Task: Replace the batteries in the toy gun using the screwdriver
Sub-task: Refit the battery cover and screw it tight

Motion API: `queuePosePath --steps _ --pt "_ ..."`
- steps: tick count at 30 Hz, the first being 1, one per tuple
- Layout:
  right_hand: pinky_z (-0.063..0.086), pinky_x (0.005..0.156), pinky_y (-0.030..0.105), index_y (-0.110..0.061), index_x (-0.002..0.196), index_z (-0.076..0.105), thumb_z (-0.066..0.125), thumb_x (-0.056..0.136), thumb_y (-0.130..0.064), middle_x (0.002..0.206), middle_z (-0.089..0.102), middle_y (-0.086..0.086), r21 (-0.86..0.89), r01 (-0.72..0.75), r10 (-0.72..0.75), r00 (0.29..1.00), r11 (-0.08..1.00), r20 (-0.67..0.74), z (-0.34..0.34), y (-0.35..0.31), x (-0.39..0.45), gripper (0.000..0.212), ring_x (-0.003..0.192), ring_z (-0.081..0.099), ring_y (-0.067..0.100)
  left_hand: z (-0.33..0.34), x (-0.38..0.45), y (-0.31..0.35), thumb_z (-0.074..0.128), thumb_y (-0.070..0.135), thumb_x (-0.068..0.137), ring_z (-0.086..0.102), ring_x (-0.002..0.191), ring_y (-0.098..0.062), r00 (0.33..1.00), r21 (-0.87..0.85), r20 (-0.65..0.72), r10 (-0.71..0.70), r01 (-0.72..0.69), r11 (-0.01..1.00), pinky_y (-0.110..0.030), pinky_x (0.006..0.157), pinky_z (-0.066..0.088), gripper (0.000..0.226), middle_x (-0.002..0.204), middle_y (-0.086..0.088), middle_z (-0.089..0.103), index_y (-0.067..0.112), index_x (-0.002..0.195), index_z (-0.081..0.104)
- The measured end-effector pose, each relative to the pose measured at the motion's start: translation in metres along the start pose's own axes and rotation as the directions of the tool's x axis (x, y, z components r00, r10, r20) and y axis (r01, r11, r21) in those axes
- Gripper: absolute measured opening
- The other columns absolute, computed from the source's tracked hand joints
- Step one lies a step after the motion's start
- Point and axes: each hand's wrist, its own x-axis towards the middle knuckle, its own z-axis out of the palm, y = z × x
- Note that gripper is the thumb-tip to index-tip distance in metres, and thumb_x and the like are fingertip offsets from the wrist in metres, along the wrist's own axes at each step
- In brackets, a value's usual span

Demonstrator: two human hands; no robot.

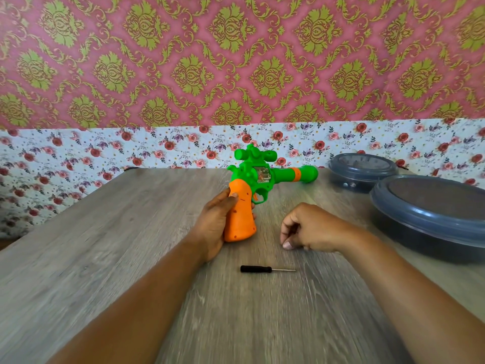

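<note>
A green toy gun (265, 174) with an orange grip stands upright near the middle of the wooden table (105, 258), its barrel pointing right. My left hand (215, 222) is wrapped around the orange grip from the left. To the right of the grip, my right hand (307, 228) rests on the table with the fingers curled in and nothing visible in it. A small screwdriver (265, 269) with a black handle lies flat on the table in front of both hands, tip pointing right, touched by neither hand.
Two round grey-blue lidded containers stand at the right: a large one (430, 219) near the table's right edge and a smaller one (363, 170) behind it by the wall. A floral-papered wall (157, 151) runs along the table's far edge.
</note>
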Motion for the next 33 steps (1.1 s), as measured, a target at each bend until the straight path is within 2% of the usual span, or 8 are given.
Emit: queuePosePath --steps 6,9,13,16,18,20,29,33 --pt "0.035 0.056 0.015 -0.008 0.088 0.069 0.065 0.085 -0.021 0.074 0.059 -0.003 -0.089 0.032 -0.034 0.999 0.996 -0.011 0.005 -0.001 0.004 0.014 0.065 0.049 0.001 0.005 -0.002 0.000 0.046 0.025 0.097 0.069 0.072 -0.021 0.999 0.073 -0.046 0.026 -0.023 0.997 -0.034 0.066 0.058 0.045 0.093 -0.010 0.069 0.012 0.140 0.040" --pt "0.031 0.053 0.015 -0.015 0.074 0.062 0.062 0.087 -0.023 0.065 0.052 -0.009 -0.076 0.052 -0.057 0.995 0.996 -0.076 0.007 -0.001 0.005 0.016 0.060 0.044 0.000 0.006 -0.003 0.000 0.045 0.024 0.097 0.067 0.076 -0.024 0.997 0.101 -0.059 0.045 -0.039 0.994 -0.037 0.072 0.055 0.043 0.095 -0.011 0.068 0.014 0.138 0.042" --pt "0.033 0.058 0.014 -0.027 0.060 0.050 0.062 0.086 -0.017 0.052 0.052 -0.018 0.209 0.232 -0.148 0.924 0.950 -0.353 0.025 -0.015 0.013 0.031 0.053 0.046 -0.006 0.009 -0.004 0.000 0.047 0.025 0.097 0.064 0.099 -0.024 0.992 0.192 -0.093 0.089 -0.070 0.979 -0.043 0.093 0.051 0.040 0.117 -0.010 0.064 0.022 0.137 0.044" --pt "0.041 0.063 0.026 -0.022 0.064 0.054 0.062 0.086 -0.013 0.055 0.053 -0.014 0.355 0.337 -0.139 0.866 0.872 -0.480 0.044 -0.027 0.021 0.025 0.056 0.047 0.000 0.012 -0.005 -0.002 0.047 0.021 0.097 0.064 0.095 -0.012 0.989 0.214 -0.078 0.125 -0.106 0.971 -0.035 0.093 0.049 0.022 0.101 0.005 0.069 0.033 0.112 0.057" --pt "0.038 0.061 0.022 -0.013 0.069 0.057 0.062 0.086 -0.015 0.066 0.056 -0.002 0.312 0.357 -0.140 0.824 0.880 -0.550 0.050 -0.029 0.024 0.017 0.063 0.047 0.010 0.013 -0.006 -0.002 0.046 0.018 0.098 0.065 0.078 0.002 0.990 0.223 -0.053 0.129 -0.114 0.968 -0.022 0.080 0.051 0.025 0.078 0.019 0.070 0.037 0.088 0.059" --pt "0.034 0.059 0.015 -0.011 0.072 0.056 0.063 0.085 -0.014 0.072 0.056 0.003 0.240 0.377 -0.168 0.782 0.895 -0.600 0.053 -0.028 0.024 0.015 0.065 0.047 0.010 0.014 -0.007 -0.003 0.046 0.017 0.098 0.064 0.069 0.008 0.986 0.242 -0.045 0.159 -0.144 0.960 -0.015 0.071 0.051 0.029 0.069 0.022 0.070 0.037 0.082 0.060" --pt "0.033 0.060 0.018 -0.006 0.070 0.058 0.056 0.077 -0.018 0.072 0.052 -0.002 0.062 0.460 -0.275 0.627 0.886 -0.729 0.056 -0.034 0.025 0.013 0.069 0.043 0.005 0.016 -0.009 -0.004 0.040 0.028 0.099 0.064 0.093 -0.012 0.981 0.270 -0.047 0.187 -0.167 0.948 -0.026 0.090 0.049 0.031 0.101 -0.006 0.069 0.014 0.107 0.066" --pt "0.036 0.063 0.020 -0.007 0.069 0.058 0.058 0.077 -0.017 0.072 0.055 0.001 0.045 0.474 -0.292 0.612 0.879 -0.735 0.058 -0.034 0.024 0.012 0.069 0.045 0.005 0.013 -0.007 -0.006 0.038 0.023 0.101 0.064 0.085 -0.004 0.976 0.262 -0.026 0.214 -0.200 0.944 -0.021 0.084 0.050 0.029 0.091 0.004 0.069 0.027 0.093 0.066"
